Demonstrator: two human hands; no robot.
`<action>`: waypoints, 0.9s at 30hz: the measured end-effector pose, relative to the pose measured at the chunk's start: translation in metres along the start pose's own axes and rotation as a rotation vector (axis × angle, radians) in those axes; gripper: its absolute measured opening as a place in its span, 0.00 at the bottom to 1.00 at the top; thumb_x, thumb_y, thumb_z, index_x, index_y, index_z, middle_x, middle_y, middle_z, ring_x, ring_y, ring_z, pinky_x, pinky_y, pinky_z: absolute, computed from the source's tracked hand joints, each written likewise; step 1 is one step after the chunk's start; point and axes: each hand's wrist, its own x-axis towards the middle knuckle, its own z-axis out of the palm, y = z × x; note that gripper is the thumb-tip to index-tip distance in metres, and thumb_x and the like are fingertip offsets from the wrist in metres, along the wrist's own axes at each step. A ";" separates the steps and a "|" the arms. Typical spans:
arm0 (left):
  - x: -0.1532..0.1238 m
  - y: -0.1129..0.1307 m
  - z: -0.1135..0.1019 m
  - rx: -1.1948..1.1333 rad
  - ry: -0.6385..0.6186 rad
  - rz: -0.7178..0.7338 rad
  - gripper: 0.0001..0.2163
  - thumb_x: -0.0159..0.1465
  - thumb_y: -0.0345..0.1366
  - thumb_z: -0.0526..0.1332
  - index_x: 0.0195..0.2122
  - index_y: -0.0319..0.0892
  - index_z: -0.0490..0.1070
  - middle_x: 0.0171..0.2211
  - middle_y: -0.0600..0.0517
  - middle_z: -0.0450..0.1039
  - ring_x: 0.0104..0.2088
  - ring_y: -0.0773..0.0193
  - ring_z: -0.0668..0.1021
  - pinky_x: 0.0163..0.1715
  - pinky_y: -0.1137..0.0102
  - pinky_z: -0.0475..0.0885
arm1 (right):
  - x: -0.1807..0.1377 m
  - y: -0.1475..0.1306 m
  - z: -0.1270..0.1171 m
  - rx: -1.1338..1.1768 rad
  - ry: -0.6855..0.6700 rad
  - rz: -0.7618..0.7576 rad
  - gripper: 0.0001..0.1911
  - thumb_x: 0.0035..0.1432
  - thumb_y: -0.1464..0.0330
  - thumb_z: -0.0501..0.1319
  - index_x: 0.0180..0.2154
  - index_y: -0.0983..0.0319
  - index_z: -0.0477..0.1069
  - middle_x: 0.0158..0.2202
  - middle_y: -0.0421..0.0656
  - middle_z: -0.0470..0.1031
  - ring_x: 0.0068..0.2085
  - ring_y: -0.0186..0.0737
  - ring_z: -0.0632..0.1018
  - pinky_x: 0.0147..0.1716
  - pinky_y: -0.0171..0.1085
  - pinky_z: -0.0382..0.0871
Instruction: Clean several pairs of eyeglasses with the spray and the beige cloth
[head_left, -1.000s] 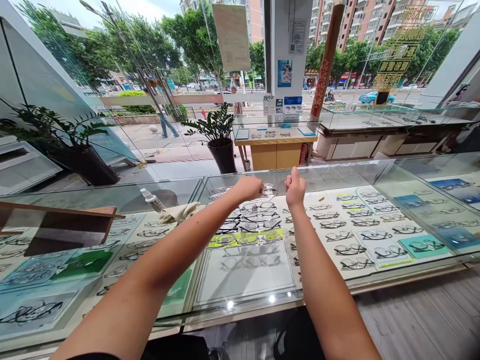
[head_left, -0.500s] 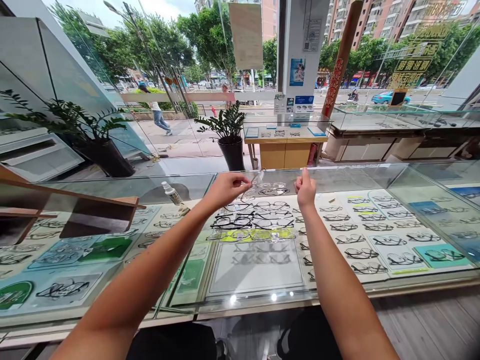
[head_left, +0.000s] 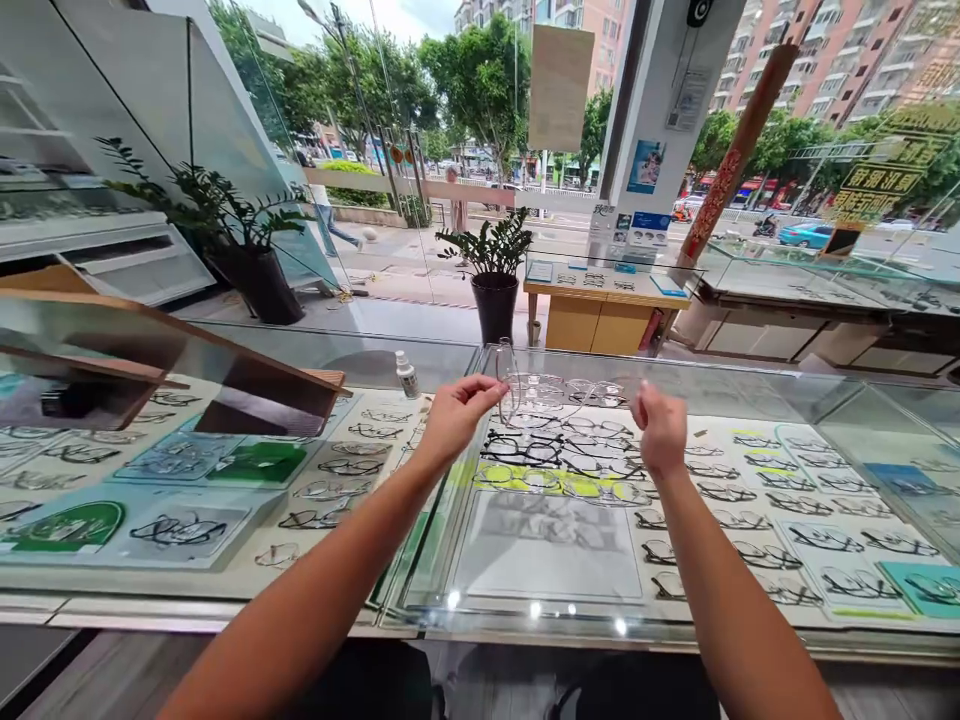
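Both my arms reach out over a glass display counter. My left hand pinches the front of a clear-framed pair of glasses, held just above the counter top. My right hand is closed, fingers curled, at the far end of the thin temple that stretches right from the frame. Under the glass, right below my hands, lie rows of spectacle frames on white and yellow-green trays.
A small spray bottle stands on the counter left of my left hand. A wooden-framed stand sits at the left. A potted plant and further display counters stand beyond, before the shop windows.
My hands have drawn apart, the right one moving rightward and lower, and the clear glasses now show between them. The view has swung left, and the cloth by the bottle is no longer seen.
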 end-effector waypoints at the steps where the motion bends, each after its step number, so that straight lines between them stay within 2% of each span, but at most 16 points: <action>1: -0.002 0.000 0.000 0.013 0.009 0.022 0.15 0.58 0.50 0.74 0.31 0.42 0.82 0.26 0.52 0.74 0.29 0.64 0.71 0.32 0.68 0.65 | -0.006 -0.006 0.003 -0.075 0.036 -0.067 0.31 0.72 0.54 0.55 0.18 0.56 0.51 0.18 0.34 0.49 0.23 0.35 0.53 0.26 0.41 0.48; 3: -0.007 0.000 0.002 0.044 0.033 0.095 0.13 0.61 0.48 0.72 0.31 0.42 0.82 0.29 0.52 0.75 0.31 0.63 0.73 0.34 0.67 0.66 | -0.020 -0.019 0.012 -0.262 0.015 -0.244 0.26 0.71 0.60 0.59 0.21 0.57 0.56 0.20 0.35 0.54 0.24 0.36 0.58 0.27 0.41 0.52; 4: -0.010 0.001 0.004 0.060 0.046 0.141 0.12 0.62 0.47 0.72 0.32 0.43 0.81 0.31 0.51 0.76 0.34 0.62 0.74 0.36 0.67 0.68 | -0.028 -0.026 0.019 -0.321 -0.033 -0.351 0.21 0.70 0.63 0.60 0.24 0.57 0.62 0.22 0.37 0.60 0.27 0.38 0.63 0.30 0.41 0.57; 6: -0.016 0.002 0.008 0.091 0.063 0.228 0.09 0.63 0.44 0.71 0.32 0.44 0.81 0.37 0.49 0.78 0.39 0.60 0.78 0.41 0.66 0.70 | -0.044 -0.037 0.035 -0.370 -0.173 -0.496 0.05 0.68 0.66 0.61 0.38 0.59 0.73 0.34 0.44 0.76 0.36 0.45 0.74 0.41 0.46 0.68; 7: -0.019 0.003 0.011 0.101 0.071 0.264 0.08 0.64 0.43 0.71 0.33 0.44 0.81 0.40 0.48 0.79 0.42 0.59 0.79 0.45 0.64 0.72 | -0.051 -0.040 0.043 -0.376 -0.245 -0.528 0.08 0.67 0.67 0.61 0.47 0.59 0.75 0.42 0.48 0.80 0.43 0.48 0.78 0.46 0.49 0.71; 9: -0.025 0.003 0.015 0.116 0.088 0.315 0.07 0.65 0.41 0.70 0.35 0.45 0.81 0.44 0.47 0.80 0.48 0.57 0.80 0.52 0.61 0.72 | -0.062 -0.042 0.054 -0.365 -0.361 -0.552 0.22 0.68 0.68 0.59 0.62 0.58 0.68 0.57 0.53 0.79 0.56 0.53 0.78 0.55 0.53 0.72; 12: -0.030 0.003 0.019 0.127 0.104 0.355 0.06 0.67 0.41 0.69 0.37 0.46 0.81 0.46 0.47 0.82 0.51 0.55 0.81 0.58 0.57 0.72 | -0.070 -0.036 0.061 -0.367 -0.476 -0.531 0.33 0.70 0.68 0.57 0.73 0.57 0.55 0.71 0.54 0.68 0.68 0.55 0.72 0.63 0.56 0.69; 14: -0.031 0.003 0.020 0.138 0.098 0.368 0.06 0.67 0.41 0.69 0.37 0.46 0.81 0.46 0.47 0.83 0.51 0.55 0.82 0.58 0.56 0.73 | -0.072 -0.032 0.061 -0.378 -0.519 -0.513 0.35 0.70 0.67 0.57 0.74 0.57 0.52 0.74 0.53 0.64 0.70 0.54 0.70 0.65 0.56 0.67; 17: -0.031 0.004 0.021 0.151 0.085 0.390 0.06 0.68 0.41 0.68 0.37 0.46 0.81 0.44 0.47 0.83 0.49 0.55 0.82 0.56 0.56 0.74 | -0.072 -0.029 0.061 -0.391 -0.516 -0.479 0.33 0.70 0.66 0.57 0.73 0.56 0.53 0.74 0.53 0.63 0.69 0.54 0.71 0.65 0.57 0.68; 22: -0.030 0.003 0.020 0.134 0.046 0.425 0.05 0.69 0.40 0.68 0.38 0.47 0.80 0.45 0.47 0.83 0.50 0.55 0.82 0.56 0.57 0.74 | -0.071 -0.030 0.061 -0.425 -0.442 -0.415 0.27 0.71 0.64 0.58 0.69 0.56 0.59 0.76 0.54 0.58 0.69 0.57 0.72 0.64 0.59 0.68; 27: -0.028 0.000 0.018 0.178 0.005 0.403 0.05 0.70 0.40 0.66 0.39 0.47 0.80 0.43 0.48 0.83 0.49 0.55 0.81 0.55 0.58 0.73 | -0.060 -0.029 0.053 -0.456 -0.299 -0.380 0.30 0.72 0.63 0.58 0.71 0.56 0.57 0.77 0.54 0.55 0.75 0.59 0.62 0.68 0.64 0.63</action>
